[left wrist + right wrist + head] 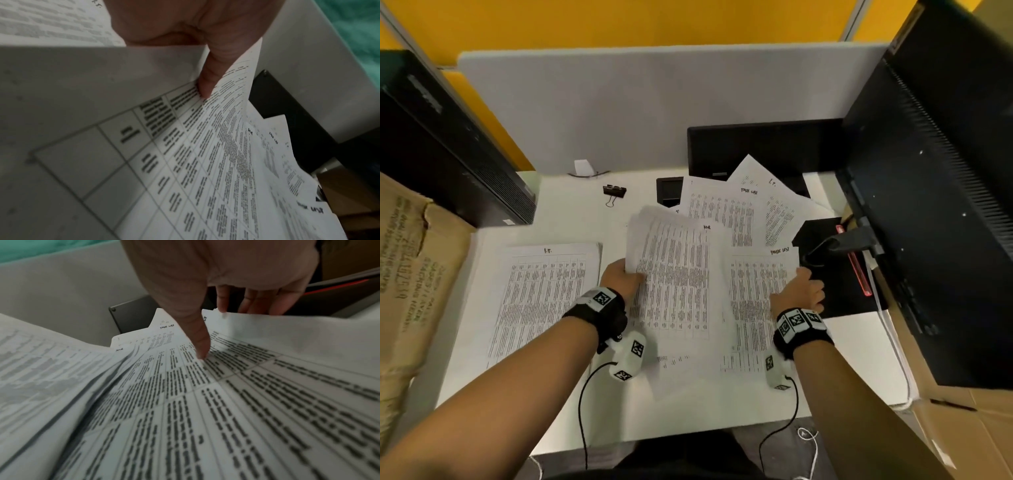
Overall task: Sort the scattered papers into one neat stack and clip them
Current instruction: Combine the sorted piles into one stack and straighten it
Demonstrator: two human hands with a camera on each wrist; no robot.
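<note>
Printed table sheets lie scattered over the white desk [571, 212]. My left hand [622, 276] grips the left edge of a lifted bundle of sheets [671, 274]; its thumb [207, 81] lies on top of the bundle [185, 162]. My right hand [804, 291] pinches the right edge of a single sheet [756, 301], with the thumb [199, 344] pressed on the print and the fingers [257, 303] past the edge. A squared stack [544, 298] lies flat to the left. More loose sheets [722, 209] fan out at the back right. A black binder clip [614, 192] sits at the back of the desk, beyond both hands.
A black computer tower [448, 137] and a cardboard box [414, 274] stand at the left. A monitor [935, 205] looms at the right, with a black folder with a red strip [856, 270] under it. A dark flat device [756, 147] leans on the grey partition [619, 102].
</note>
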